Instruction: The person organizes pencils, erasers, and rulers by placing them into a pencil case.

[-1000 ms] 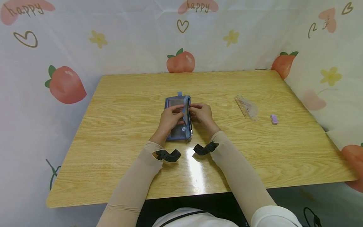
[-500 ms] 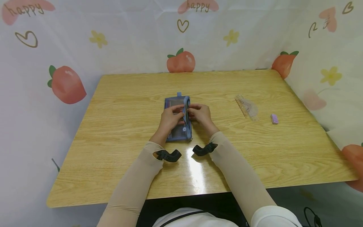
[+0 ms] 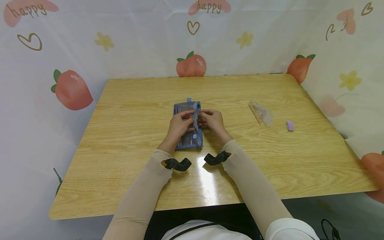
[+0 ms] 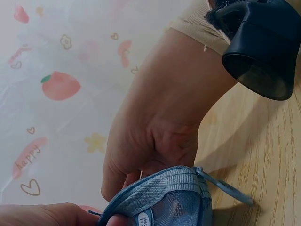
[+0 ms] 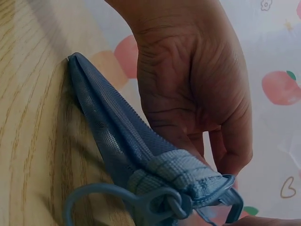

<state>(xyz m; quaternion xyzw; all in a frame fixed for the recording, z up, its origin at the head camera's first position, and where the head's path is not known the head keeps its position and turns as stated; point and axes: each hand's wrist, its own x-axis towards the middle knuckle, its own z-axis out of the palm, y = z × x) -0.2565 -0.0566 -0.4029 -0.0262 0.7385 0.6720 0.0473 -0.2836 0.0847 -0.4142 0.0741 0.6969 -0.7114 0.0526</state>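
A blue mesh zipper pouch (image 3: 187,142) lies at the middle of the table, its long zippered side toward the right. My left hand (image 3: 180,125) lies over it and pinches one edge of the zip opening. From the right, my right hand (image 3: 213,119) pinches the opposite edge, so the mouth gapes between my fingers. The left wrist view shows the curved zipper edge, a small round label (image 4: 144,219) and a looped pull (image 4: 228,187). Seen from the right wrist, the mesh side (image 5: 113,117) slopes below my left hand. Thin coloured lines show through the mesh; the pouch's inside is mostly hidden.
To the right lie a clear ruler (image 3: 255,112) and a clear protractor-like plate (image 3: 265,115). Further right is a small purple eraser-like block (image 3: 290,126). The wooden table (image 3: 135,133) meets a printed cloth wall (image 3: 144,50) at the back.
Both hands keep their hold on the pouch with only small finger movements. The pouch's right edge has shifted very slightly left.
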